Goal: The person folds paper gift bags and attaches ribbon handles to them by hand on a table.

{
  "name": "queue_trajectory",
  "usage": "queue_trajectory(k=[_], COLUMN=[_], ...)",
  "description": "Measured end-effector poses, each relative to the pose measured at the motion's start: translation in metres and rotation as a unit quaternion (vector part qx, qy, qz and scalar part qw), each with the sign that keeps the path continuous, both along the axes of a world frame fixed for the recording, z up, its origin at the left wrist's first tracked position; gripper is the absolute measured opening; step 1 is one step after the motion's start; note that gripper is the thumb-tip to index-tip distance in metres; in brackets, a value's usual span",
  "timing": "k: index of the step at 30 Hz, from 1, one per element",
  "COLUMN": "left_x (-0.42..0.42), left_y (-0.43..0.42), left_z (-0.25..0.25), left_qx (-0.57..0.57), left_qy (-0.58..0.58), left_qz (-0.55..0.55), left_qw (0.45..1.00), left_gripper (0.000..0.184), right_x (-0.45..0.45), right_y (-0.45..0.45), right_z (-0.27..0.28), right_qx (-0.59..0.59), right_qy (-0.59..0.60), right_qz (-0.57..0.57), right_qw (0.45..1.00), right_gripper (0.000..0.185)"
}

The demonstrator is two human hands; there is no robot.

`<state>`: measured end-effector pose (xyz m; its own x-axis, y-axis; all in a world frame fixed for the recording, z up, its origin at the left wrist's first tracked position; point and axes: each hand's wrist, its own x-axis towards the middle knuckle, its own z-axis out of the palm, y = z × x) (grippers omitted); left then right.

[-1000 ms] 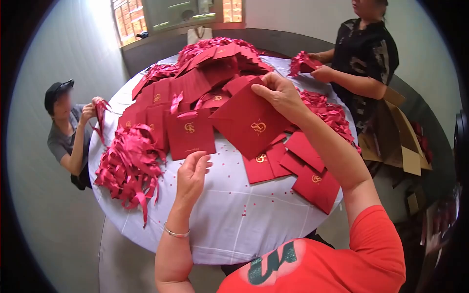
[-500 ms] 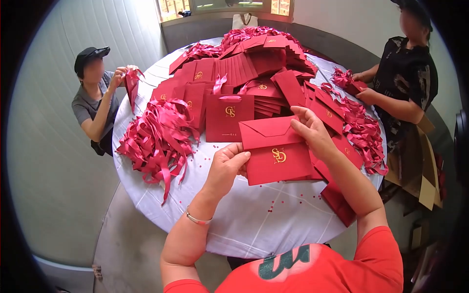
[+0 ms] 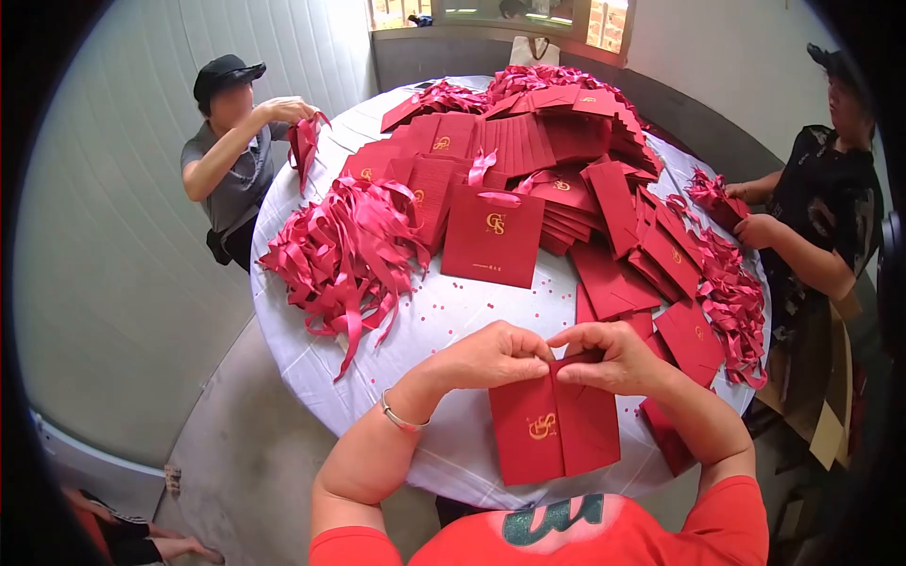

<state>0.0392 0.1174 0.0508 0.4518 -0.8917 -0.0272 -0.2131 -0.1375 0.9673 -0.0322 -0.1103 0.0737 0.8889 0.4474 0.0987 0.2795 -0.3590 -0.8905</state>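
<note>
A flat red paper gift bag (image 3: 590,429) with a gold logo hangs upright near the table's front edge, its folded bottom flap on the right. My left hand (image 3: 500,358) pinches its upper edge near the middle, fingers curled. Close beside it, my right hand (image 3: 612,358) pinches the same edge, thumb on the near face. Fingertips of both hands nearly meet at the fold line. Beyond my hands lies a red bag with a pink ribbon handle (image 3: 493,241). Further flat red bags (image 3: 613,278) lie just behind my right hand.
A heap of pink ribbons (image 3: 344,259) lies on the left of the round white-clothed table (image 3: 377,373). Stacked red bags (image 3: 510,146) fill the back. More ribbons (image 3: 731,302) line the right edge. Two people work at the sides; a cardboard box (image 3: 826,415) stands right.
The bag has turned about a quarter turn clockwise and come closer to me. My hands moved from its side and corner to its upper edge. The camera view has shifted left.
</note>
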Motion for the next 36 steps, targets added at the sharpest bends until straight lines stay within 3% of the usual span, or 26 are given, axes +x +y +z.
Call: queue_trajectory(k=[3, 4, 6, 11, 14, 21, 23, 26, 30, 33, 34, 35, 36], left_x=[0.001, 0.005, -0.001, -0.002, -0.004, -0.018, -0.021, -0.026, -0.033, -0.032, -0.032, -0.032, -0.032], left_y=[-0.008, -0.011, -0.013, -0.011, -0.013, -0.013, -0.013, -0.012, -0.012, -0.014, -0.016, -0.017, -0.017], left_z=[-0.016, -0.021, -0.016, -0.017, -0.024, -0.004, -0.001, 0.008, 0.013, 0.009, 0.010, 0.011, 0.012], left_qx=[-0.093, -0.107, -0.057, 0.004, -0.017, 0.059, 0.092, 0.131, 0.146, 0.153, 0.151, 0.161, 0.172], left_qy=[0.017, -0.048, -0.104, -0.138, -0.307, -0.267, -0.257, -0.230, -0.239, -0.190, -0.189, -0.185, -0.181], left_qz=[0.194, 0.261, 0.389, 0.326, 0.368, 0.348, 0.332, 0.298, 0.259, 0.201, 0.197, 0.183, 0.170], left_qw=[0.977, 0.958, 0.913, 0.935, 0.878, 0.896, 0.903, 0.917, 0.924, 0.949, 0.950, 0.952, 0.953], left_gripper=[0.032, 0.038, 0.037, 0.022, 0.019, 0.018, 0.019, 0.017, 0.017, 0.017, 0.017, 0.016, 0.016], right_x=[0.004, 0.006, 0.008, 0.002, -0.004, -0.023, -0.032, -0.047, -0.059, -0.046, -0.039, -0.033, -0.025], right_y=[-0.005, -0.007, -0.015, -0.011, -0.009, -0.012, -0.016, -0.017, -0.019, -0.052, -0.068, -0.083, -0.110], right_z=[-0.010, -0.011, -0.016, -0.015, -0.020, -0.030, -0.024, -0.020, -0.002, -0.010, -0.004, -0.002, -0.006], right_qx=[0.128, 0.141, 0.131, 0.158, 0.123, 0.079, 0.009, -0.091, -0.175, -0.132, -0.116, -0.082, -0.127], right_qy=[0.044, 0.044, 0.015, -0.010, -0.004, 0.057, 0.095, 0.009, 0.044, -0.133, -0.102, -0.125, -0.184], right_qz=[-0.121, -0.153, -0.198, -0.242, -0.267, -0.211, -0.179, -0.144, -0.103, -0.162, -0.222, -0.312, -0.366], right_qw=[0.983, 0.977, 0.971, 0.957, 0.956, 0.973, 0.979, 0.985, 0.978, 0.969, 0.963, 0.938, 0.903], right_gripper=[0.019, 0.017, 0.016, 0.019, 0.019, 0.023, 0.024, 0.029, 0.032, 0.023, 0.019, 0.020, 0.020])
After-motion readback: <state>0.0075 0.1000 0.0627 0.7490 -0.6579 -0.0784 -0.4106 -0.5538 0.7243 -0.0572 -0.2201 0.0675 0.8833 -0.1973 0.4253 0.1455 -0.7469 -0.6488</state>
